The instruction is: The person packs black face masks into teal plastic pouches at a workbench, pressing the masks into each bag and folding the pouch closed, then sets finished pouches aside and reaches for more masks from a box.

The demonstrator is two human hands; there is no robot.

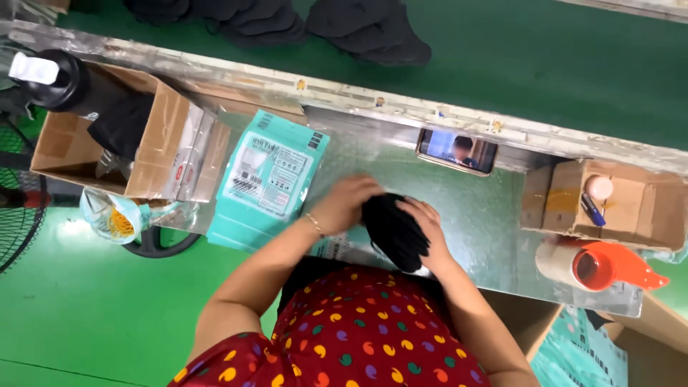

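Both hands are on a stack of black masks point(393, 231) at the near edge of the metal table point(494, 215): the left hand point(344, 202) lies curled over the stack's left end, the right hand point(424, 228) presses flat on its right side, fingers closed on the stack. The stack is gathered but not yet in a teal pouch point(271, 175); those pouches lie piled just left, and more black masks point(287, 25) wait on the green belt point(545, 64) beyond
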